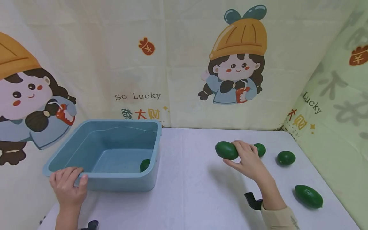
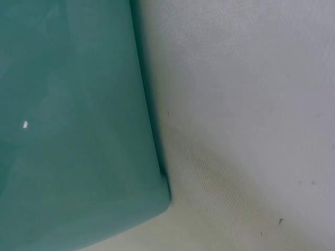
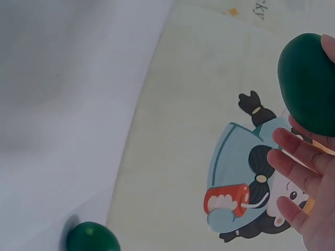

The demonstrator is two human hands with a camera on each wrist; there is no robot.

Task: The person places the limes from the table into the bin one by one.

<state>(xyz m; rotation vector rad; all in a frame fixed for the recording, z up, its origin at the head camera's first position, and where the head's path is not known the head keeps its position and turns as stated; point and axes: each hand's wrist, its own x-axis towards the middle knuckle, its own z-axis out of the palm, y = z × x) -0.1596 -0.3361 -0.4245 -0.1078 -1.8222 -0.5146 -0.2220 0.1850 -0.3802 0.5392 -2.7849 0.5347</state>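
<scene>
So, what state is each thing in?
Blue rectangular plastic basin: upright, open-topped.
Rounded green fruit inside it: partly hidden.
Bare left hand: gripping the basin's near rim.
Smooth green oval fruit: held up in midair.
Bare right hand: gripping that fruit.
Green fruit behind that hand: partly hidden.
Short green oval fruit: resting on the white table.
Long pointed green fruit: lying on the table.

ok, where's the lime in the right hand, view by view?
Head: the lime is right of centre, below mid-height, held in the right hand.
Left wrist: not in it; the blue bin fills the left side.
Right wrist: upper part of the right edge.
Landmark: the printed girl with a red drink, upright in head, turned sideways in right wrist; not in left wrist.
</scene>
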